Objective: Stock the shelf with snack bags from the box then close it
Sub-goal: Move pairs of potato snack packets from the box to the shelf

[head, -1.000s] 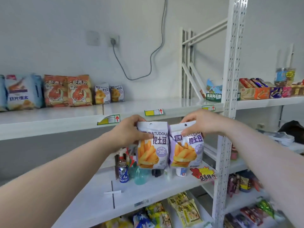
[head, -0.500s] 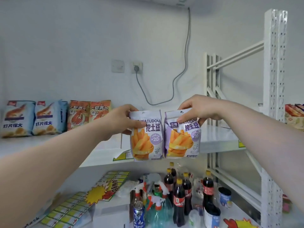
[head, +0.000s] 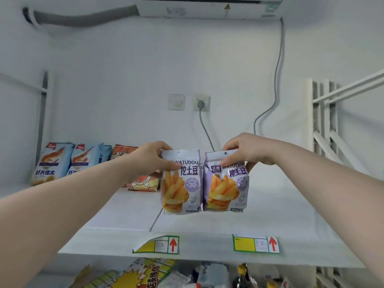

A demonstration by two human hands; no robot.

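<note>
Two purple-grey snack bags printed with fries hang side by side over the white top shelf (head: 280, 208). My left hand (head: 152, 157) pinches the top of the left snack bag (head: 180, 188). The right snack bag (head: 225, 183) is pinched at its top edge by my right hand (head: 245, 151). Both bags are upright, their bottoms at or just above the shelf surface; I cannot tell if they touch it. The box is out of view.
Blue shrimp-chip bags (head: 52, 163) and orange snack bags (head: 143, 183) stand at the shelf's back left. Yellow price tags (head: 255, 244) sit on the front edge. A wall socket with cable (head: 201, 103) is behind. Bottles and signs lie on the shelf below.
Both hands have carried the two bags up and forward, from in front of the shelf edge to over the top shelf. The view has tilted upward.
</note>
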